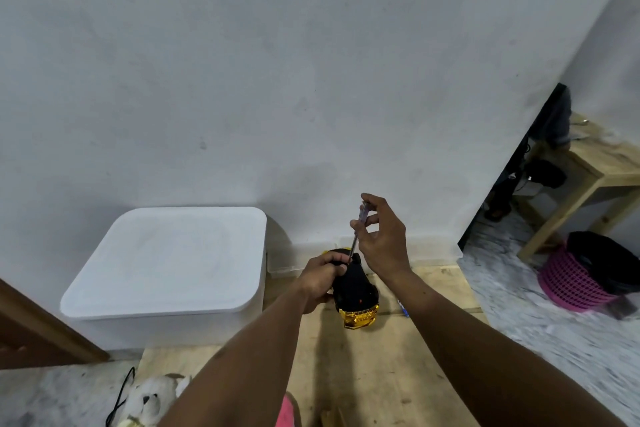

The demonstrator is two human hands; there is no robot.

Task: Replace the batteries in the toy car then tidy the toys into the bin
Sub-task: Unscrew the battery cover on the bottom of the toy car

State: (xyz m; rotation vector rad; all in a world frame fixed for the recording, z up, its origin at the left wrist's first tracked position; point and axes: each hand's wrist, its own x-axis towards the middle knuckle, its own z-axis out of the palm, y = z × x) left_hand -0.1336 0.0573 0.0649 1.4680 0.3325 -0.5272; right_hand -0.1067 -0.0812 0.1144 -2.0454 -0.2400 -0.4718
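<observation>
Toy car (358,298), black underside turned up and gold body facing down, is at the centre, low over a light wooden surface (398,367) near the foot of the wall. Whether it rests on the wood or is lifted off it is unclear.

At the far left edge is a brown wooden panel (31,333). Next to it a white bin (166,267) with its lid on stands against the wall, its right side near the car. Below the bin, on the marbled floor, lies a white plush toy (152,399) with a black cable (121,392) beside it.

The left hand (320,279) curls its fingers round the car's left side and grips it. A screwdriver (357,230) stands nearly upright, tip down on the car's underside just beside those fingers. The right hand (382,236), above the car and clear of it, pinches the screwdriver's clear handle between thumb and fingertips.

Just right of the car a small blue object (403,308) lies on the wood, too small to identify. Farther right a pink basket (571,282) with a black liner sits on the floor by a wooden table (595,166).
</observation>
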